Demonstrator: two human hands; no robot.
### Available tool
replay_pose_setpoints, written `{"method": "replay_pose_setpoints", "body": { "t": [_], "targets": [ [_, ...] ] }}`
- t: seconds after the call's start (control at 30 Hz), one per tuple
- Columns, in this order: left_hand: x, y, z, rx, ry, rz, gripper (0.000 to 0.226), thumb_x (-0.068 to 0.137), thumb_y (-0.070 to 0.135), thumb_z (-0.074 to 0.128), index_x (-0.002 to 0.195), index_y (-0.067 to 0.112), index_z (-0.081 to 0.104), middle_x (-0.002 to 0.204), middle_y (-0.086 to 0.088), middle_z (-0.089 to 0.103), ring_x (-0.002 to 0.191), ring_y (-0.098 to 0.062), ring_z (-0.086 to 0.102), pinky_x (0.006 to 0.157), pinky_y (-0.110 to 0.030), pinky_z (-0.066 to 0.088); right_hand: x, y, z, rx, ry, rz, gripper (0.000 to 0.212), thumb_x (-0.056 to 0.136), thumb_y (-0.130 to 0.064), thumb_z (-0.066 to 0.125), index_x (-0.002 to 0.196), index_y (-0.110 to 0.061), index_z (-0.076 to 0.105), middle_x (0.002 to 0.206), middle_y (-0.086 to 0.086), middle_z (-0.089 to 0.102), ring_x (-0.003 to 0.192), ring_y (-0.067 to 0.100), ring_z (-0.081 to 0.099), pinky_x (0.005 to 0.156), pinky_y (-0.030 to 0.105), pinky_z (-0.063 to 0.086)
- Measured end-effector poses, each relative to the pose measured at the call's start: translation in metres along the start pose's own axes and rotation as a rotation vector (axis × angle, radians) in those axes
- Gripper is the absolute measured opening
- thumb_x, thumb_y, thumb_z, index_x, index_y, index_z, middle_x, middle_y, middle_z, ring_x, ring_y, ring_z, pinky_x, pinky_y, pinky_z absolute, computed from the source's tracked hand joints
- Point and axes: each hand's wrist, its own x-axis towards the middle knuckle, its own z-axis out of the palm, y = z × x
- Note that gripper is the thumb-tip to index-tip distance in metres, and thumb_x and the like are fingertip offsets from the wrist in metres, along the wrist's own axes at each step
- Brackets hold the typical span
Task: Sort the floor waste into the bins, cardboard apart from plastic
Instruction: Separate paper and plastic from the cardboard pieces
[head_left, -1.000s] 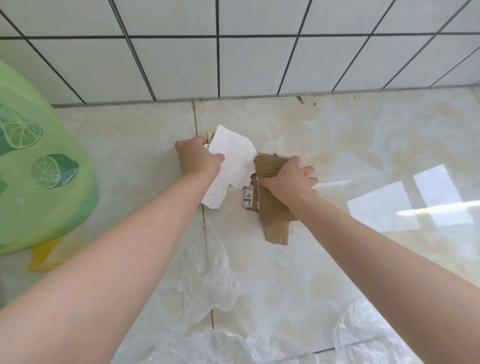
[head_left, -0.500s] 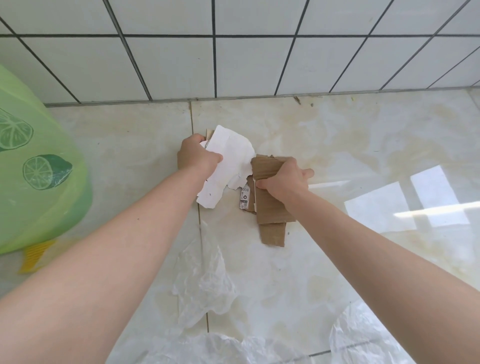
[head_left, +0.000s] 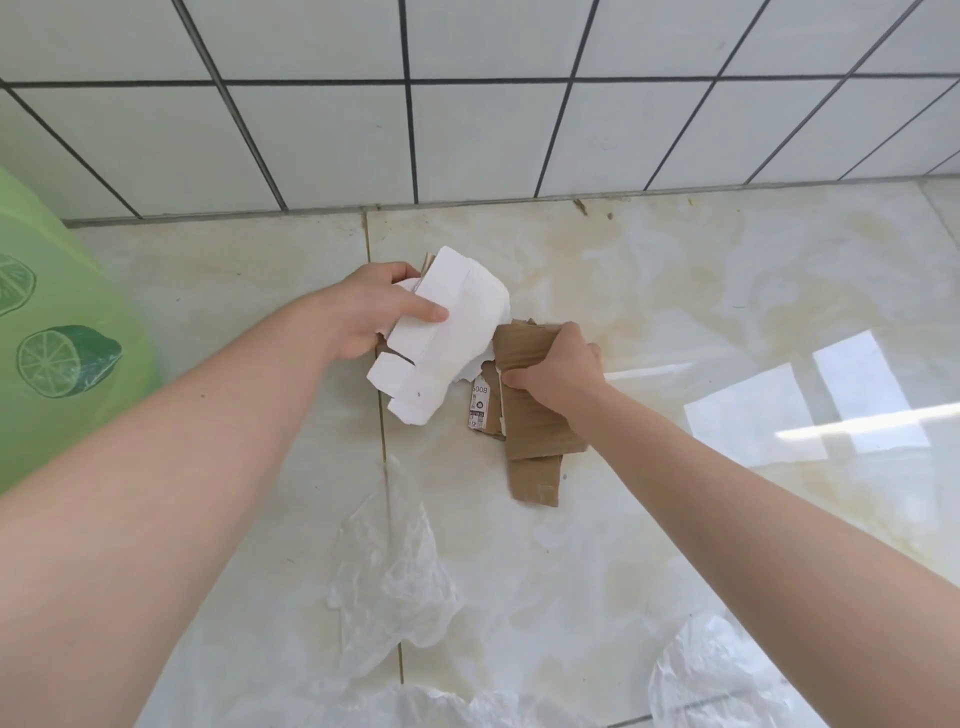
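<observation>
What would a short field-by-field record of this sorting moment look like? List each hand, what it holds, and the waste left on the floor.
left hand: grips white torn card piece
right hand: grips brown cardboard strips
on floor: clear plastic film near the person; more plastic film at lower right
bin: green bag with lime print, far left
floor: glossy pale tiles

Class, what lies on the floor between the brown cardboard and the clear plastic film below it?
Nothing: in the head view, bare floor tile separates brown cardboard from clear plastic film.

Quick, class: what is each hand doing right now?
Left hand: grips the white torn card piece.
Right hand: grips the brown cardboard pieces.
</observation>
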Motion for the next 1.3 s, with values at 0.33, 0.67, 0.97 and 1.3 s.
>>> {"method": "replay_pose_setpoints", "body": {
  "t": [0.33,0.67,0.97,1.3],
  "targets": [
    [0.008,0.005,0.010,0.112,0.040,0.019,0.033,0.077,0.004,0.072,0.104,0.020,0.061,0.099,-0.005,0.065,0.084,-0.025,0.065,0.062,-0.032,0.052,0.029,0.008,-0.059,0.034,0.240,-0.067,0.055,0.075,-0.024,0.071,0.123,-0.026,0.042,0.121,0.009,0.048,0.085,0.026,0.051,0.075,0.035,0.045],
    [0.015,0.009,0.012,0.044,0.028,-0.004,0.030,0.073,0.004,0.077,0.095,0.019,0.065,0.105,-0.010,0.069,0.096,-0.033,0.067,0.083,-0.049,0.055,0.047,-0.049,-0.031,-0.216,0.132,-0.324,0.050,0.075,-0.020,0.064,0.118,-0.036,0.044,0.108,0.000,0.045,0.103,0.029,0.055,0.090,0.048,0.047],
    [0.007,-0.005,0.010,0.103,0.200,0.111,0.028,0.069,0.015,0.082,0.090,0.011,0.066,0.089,-0.004,0.065,0.077,-0.025,0.061,0.072,-0.038,0.052,0.041,-0.029,-0.030,-0.075,0.037,-0.377,0.047,0.079,-0.010,0.061,0.122,-0.026,0.049,0.105,-0.004,0.054,0.106,0.021,0.053,0.077,0.027,0.039],
    [-0.074,-0.031,-0.023,0.264,0.383,0.231,0.049,0.074,0.010,0.077,0.113,0.028,0.052,0.101,0.005,0.063,0.090,-0.017,0.059,0.068,-0.030,0.047,-0.021,-0.020,-0.026,-0.153,0.159,-0.533,0.046,0.080,0.000,0.046,0.124,-0.013,0.045,0.109,0.010,0.060,0.101,0.032,0.054,0.078,0.038,0.046]
  ]
}}
